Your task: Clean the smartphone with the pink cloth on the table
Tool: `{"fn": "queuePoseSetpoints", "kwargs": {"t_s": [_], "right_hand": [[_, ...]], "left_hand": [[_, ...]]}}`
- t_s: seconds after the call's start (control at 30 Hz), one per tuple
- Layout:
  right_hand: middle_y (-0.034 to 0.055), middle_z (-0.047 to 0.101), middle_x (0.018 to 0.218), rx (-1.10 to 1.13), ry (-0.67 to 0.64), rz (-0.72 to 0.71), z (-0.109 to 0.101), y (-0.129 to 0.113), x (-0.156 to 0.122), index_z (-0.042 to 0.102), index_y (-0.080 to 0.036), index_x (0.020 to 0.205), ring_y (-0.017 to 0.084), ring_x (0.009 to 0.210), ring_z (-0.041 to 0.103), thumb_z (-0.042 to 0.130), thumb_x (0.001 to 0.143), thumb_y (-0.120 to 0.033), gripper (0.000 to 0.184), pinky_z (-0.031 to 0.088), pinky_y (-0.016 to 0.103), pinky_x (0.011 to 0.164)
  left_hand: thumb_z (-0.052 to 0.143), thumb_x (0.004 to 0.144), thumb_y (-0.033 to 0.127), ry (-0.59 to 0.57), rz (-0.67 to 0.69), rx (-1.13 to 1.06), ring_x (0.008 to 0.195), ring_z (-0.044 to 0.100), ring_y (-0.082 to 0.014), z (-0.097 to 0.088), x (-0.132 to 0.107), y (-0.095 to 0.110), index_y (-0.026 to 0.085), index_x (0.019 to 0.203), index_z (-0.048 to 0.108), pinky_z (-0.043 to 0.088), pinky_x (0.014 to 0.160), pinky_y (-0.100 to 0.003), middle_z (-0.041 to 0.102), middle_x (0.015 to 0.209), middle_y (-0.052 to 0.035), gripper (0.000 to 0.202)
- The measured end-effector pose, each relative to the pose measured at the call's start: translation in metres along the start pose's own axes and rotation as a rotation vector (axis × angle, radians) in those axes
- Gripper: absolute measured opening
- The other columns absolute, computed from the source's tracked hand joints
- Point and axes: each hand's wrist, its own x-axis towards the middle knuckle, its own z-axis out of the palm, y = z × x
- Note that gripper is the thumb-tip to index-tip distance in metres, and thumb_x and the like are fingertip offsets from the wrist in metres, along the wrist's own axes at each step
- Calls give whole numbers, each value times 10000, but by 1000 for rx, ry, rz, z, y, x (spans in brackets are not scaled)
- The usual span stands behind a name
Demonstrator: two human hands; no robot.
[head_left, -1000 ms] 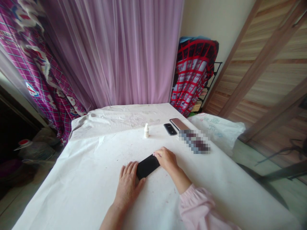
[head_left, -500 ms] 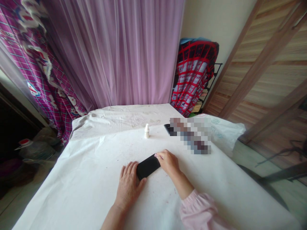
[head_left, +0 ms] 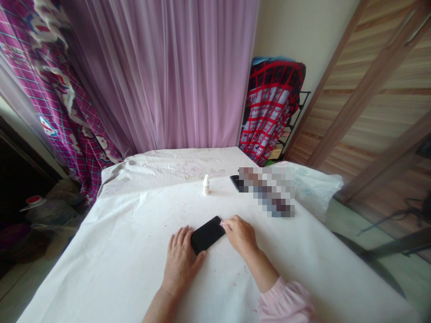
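Note:
A black phone (head_left: 207, 234) lies flat and slanted on the white-clothed table (head_left: 117, 251). My left hand (head_left: 180, 260) rests flat beside the phone's near left end, fingers stretched out, the thumb against its edge. My right hand (head_left: 240, 234) sits at the phone's far right corner. Its fingers are curled and pinch a small pink bit (head_left: 222, 223) against that corner. A pink sleeve covers my right forearm.
A small white dropper bottle (head_left: 206, 185) stands farther back on the table. To its right lies a dark phone (head_left: 235, 180) beside a pixelated patch. A white bag (head_left: 313, 186) is off the right edge. A red checked cloth (head_left: 272, 107) hangs on a rack behind.
My right hand has slid right and toward me along the phone's end, so more of the black phone shows. My left hand has stayed flat in place.

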Motion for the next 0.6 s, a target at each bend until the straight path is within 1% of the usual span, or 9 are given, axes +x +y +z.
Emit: {"fn": "queuePoseSetpoints", "kwargs": {"t_s": [0.2,0.3,0.37,0.47,0.53,0.6], "right_hand": [[9,706,1004,0,3,-11,-1,0,-3,753,-312,997,143,866,664,540,944,-296,221,418,219,703],[11,701,1007,-3,2,-22,1,-2,-4,747,-310,1011,139,871,661,526,952,-300,228,422,217,719],[15,697,1007,-7,6,-32,4,-4,-2,741,-304,1022,140,882,657,511,961,-301,238,425,217,731],[20,691,1015,-7,7,-48,8,-7,5,738,-294,1026,140,905,649,494,970,-296,251,428,216,755],[22,688,1021,-8,4,-63,10,-9,12,741,-293,1016,140,917,642,498,968,-300,248,427,215,771],[22,684,1027,-13,-1,-76,11,-12,20,743,-296,1007,141,921,638,505,964,-308,243,427,216,775]], "left_hand": [[569,815,407,2,-32,4,1324,453,-345,0,0,-1,129,1250,544,361,1090,-539,523,1404,-182,517],[583,801,406,18,-78,17,1351,414,-357,0,0,1,127,1218,562,362,1082,-549,492,1426,-196,503],[604,781,413,28,-111,41,1348,416,-369,0,-1,2,123,1202,568,352,1080,-566,478,1435,-209,513],[649,741,434,28,-133,64,1323,448,-375,3,-3,2,125,1192,570,326,1089,-585,508,1411,-210,552],[670,728,452,11,-127,61,1311,464,-369,3,-6,1,145,1196,571,308,1095,-594,547,1379,-193,569],[680,732,457,-19,-104,50,1309,469,-361,2,-8,-1,175,1188,584,292,1101,-599,575,1356,-170,544]]}}
